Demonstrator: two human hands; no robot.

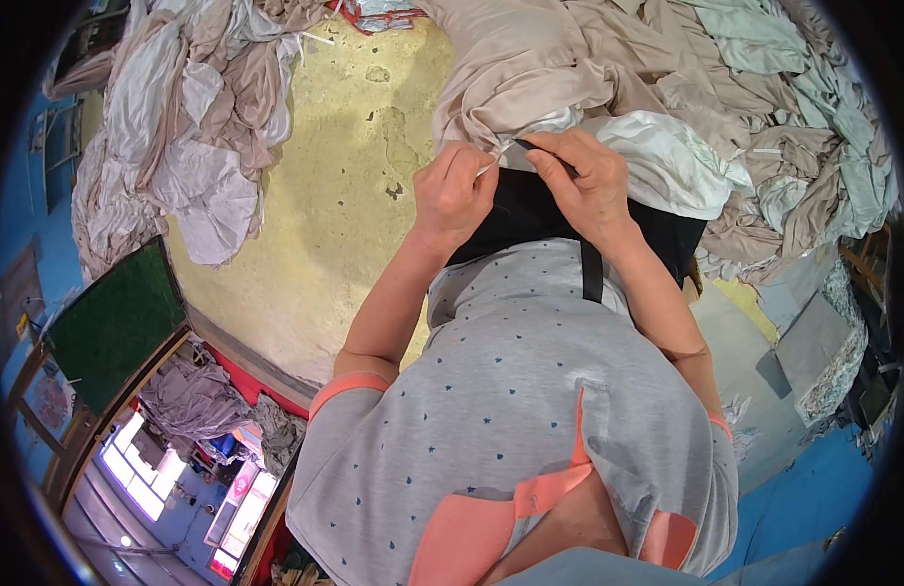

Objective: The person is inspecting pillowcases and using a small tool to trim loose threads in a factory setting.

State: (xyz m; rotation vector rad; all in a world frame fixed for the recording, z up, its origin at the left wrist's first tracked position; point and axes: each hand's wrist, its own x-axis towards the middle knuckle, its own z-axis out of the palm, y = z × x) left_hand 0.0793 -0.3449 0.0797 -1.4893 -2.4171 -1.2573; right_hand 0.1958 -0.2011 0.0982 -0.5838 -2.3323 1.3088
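Both my hands are raised in front of my body at the near edge of a pile of beige cloth (530, 68). My left hand (454, 195) is closed in a pinch on a gathered edge of the beige cloth. Close beside it, my right hand (584, 186) is closed around a slim black object (523, 145); its tip points toward the left fingertips, and the rest is hidden by the fingers. White cloth (657, 161) bulges out just past the right hand. Black cloth (515, 210) lies across my lap below both hands.
More beige and white cloth (193, 127) is heaped on the left. The floor (345, 117) is worn yellow. A dark green board (115, 322) and a mirror (164, 479) stand at the lower left. Pale green cloth (750, 39) lies at the far right.
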